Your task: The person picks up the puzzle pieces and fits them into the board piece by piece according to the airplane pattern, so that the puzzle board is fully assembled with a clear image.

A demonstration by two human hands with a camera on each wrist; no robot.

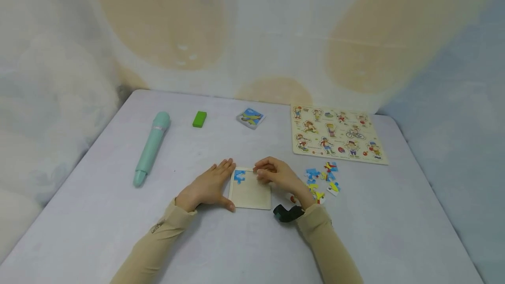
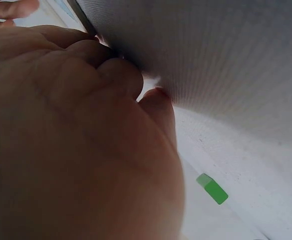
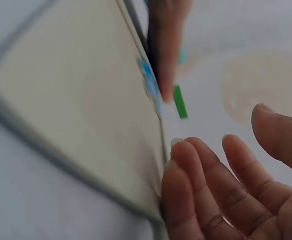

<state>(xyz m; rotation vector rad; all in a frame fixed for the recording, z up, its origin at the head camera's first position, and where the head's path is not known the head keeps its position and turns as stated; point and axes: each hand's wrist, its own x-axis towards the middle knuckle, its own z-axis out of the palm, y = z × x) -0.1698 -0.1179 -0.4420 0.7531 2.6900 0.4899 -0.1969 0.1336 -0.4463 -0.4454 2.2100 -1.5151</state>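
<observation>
A square wooden tray [image 1: 250, 194] lies between the hands, with a blue puzzle piece [image 1: 239, 176] in its upper left corner. Along the tray's left edge rests my left hand [image 1: 207, 186], fingers straight, thumb spread near the lower corner; its palm [image 2: 81, 145] fills much of the left wrist view. My right hand [image 1: 281, 175] is over the tray's upper right corner. In the right wrist view its fingers [image 3: 205, 195] are loosely bent at the tray's edge, the thumb stands apart, and nothing shows between them. The blue piece [image 3: 150, 85] appears there beside the left hand [image 3: 168, 45].
Loose blue and yellow puzzle pieces [image 1: 312, 173] lie right of the tray, a black object [image 1: 287, 214] beside the right wrist. Farther back are a picture board [image 1: 321, 133], a picture card stack [image 1: 250, 118], a green block [image 1: 199, 119] and, leftward, a mint microphone-shaped toy [image 1: 151, 150].
</observation>
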